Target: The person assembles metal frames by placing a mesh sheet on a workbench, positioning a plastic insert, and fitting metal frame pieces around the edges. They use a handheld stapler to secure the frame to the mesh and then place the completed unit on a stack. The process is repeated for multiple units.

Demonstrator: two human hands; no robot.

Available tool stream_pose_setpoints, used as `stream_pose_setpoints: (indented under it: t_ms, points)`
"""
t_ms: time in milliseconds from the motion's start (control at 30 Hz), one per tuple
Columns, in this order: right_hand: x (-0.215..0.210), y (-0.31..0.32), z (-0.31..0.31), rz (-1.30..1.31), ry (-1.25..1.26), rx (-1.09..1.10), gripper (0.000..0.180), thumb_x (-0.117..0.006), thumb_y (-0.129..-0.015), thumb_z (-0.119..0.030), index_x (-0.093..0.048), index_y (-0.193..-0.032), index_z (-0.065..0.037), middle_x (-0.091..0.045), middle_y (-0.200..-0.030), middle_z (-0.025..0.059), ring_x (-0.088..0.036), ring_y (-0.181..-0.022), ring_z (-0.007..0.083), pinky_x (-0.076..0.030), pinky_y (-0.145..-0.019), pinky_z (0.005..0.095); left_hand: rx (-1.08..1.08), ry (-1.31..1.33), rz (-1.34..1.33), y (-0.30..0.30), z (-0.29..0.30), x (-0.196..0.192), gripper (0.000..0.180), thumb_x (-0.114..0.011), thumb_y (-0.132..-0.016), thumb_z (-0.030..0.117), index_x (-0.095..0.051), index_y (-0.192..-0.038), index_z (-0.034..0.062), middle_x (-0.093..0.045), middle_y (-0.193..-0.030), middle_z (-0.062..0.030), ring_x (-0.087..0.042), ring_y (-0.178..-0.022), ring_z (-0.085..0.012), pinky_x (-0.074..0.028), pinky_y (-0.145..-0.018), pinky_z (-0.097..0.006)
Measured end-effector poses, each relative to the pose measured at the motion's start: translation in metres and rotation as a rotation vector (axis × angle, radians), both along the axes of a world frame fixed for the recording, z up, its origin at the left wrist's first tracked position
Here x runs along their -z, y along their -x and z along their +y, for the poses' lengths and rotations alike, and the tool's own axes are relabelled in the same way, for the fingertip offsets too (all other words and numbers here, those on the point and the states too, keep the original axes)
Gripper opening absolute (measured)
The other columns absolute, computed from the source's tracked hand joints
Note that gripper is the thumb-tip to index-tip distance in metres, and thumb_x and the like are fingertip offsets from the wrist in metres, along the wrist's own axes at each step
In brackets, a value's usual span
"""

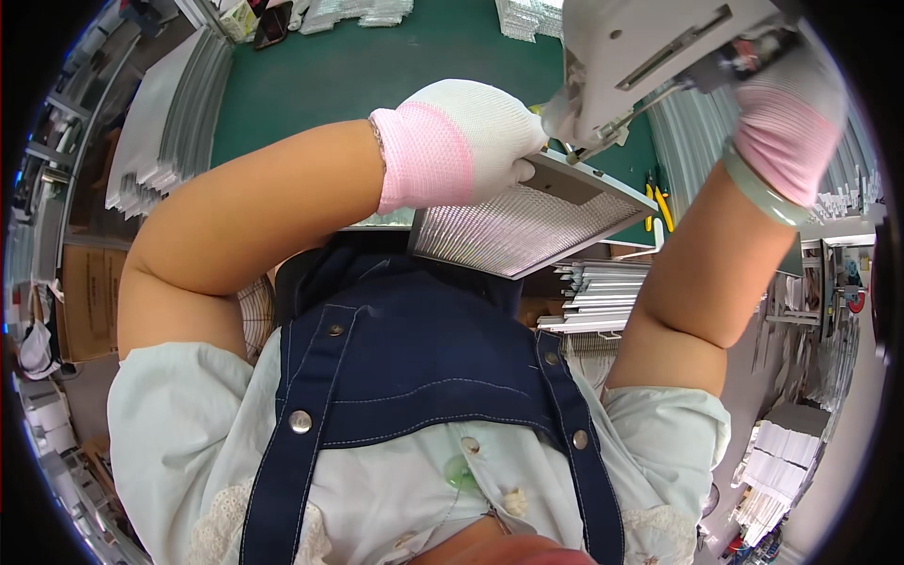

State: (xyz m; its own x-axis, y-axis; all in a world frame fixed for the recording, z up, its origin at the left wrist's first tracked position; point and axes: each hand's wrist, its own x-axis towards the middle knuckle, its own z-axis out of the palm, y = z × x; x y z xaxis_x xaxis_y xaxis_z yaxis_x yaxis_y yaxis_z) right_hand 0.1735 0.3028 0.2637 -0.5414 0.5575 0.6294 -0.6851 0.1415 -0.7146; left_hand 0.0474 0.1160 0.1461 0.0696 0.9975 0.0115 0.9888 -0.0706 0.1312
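My left hand, in a white knit glove with a pink cuff, is closed on the edge of a metal mesh filter panel. The panel has a thin silver frame and tilts toward me at the table's near edge. Its far corner lies under the tip of a white tool or machine head with a metal rod along its side. My right hand, gloved the same way, is raised behind the far right end of that head. Its fingers are hidden and blurred, so its grip does not show.
A green work surface carries a stack of silver panels at the left and a dark phone at the back. Yellow-handled pliers lie right of the panel. Metal strips are stacked below the table edge.
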Motion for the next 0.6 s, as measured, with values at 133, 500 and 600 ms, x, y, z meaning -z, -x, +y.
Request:
stream_pose_setpoints:
  t_ms: [133, 500, 600]
  points:
    - [0.032, 0.017, -0.007, -0.065, 0.198, -0.090, 0.028, -0.065, -0.091, -0.020, -0.067, -0.107, 0.002, -0.073, -0.099, 0.0108, -0.073, -0.082, 0.0213, -0.062, -0.072, 0.0351, -0.002, -0.011, -0.067, -0.002, 0.001, -0.001, 0.024, -0.063, -0.089, 0.025, -0.064, -0.103, 0.0051, -0.067, -0.089, -0.0167, -0.067, -0.086, -0.0360, -0.054, -0.078, -0.045]
    - [0.046, 0.022, 0.004, -0.101, 0.079, -0.181, 0.022, -0.063, -0.091, -0.017, -0.068, -0.105, -0.002, -0.073, -0.095, 0.0087, -0.071, -0.074, 0.0175, -0.060, -0.063, 0.0317, -0.019, 0.119, -0.061, -0.003, 0.006, -0.011, 0.026, -0.061, -0.093, 0.028, -0.067, -0.098, 0.0032, -0.067, -0.085, -0.0154, -0.068, -0.085, -0.0348, -0.054, -0.079, -0.045]
    - [0.049, 0.024, 0.009, -0.094, 0.134, -0.165, 0.022, -0.063, -0.091, -0.018, -0.068, -0.104, -0.002, -0.073, -0.093, 0.0087, -0.071, -0.072, 0.0176, -0.060, -0.061, 0.0315, -0.014, 0.165, -0.059, -0.003, 0.009, -0.014, 0.025, -0.061, -0.093, 0.027, -0.067, -0.097, 0.0028, -0.067, -0.084, -0.0156, -0.068, -0.085, -0.0350, -0.053, -0.079, -0.045]
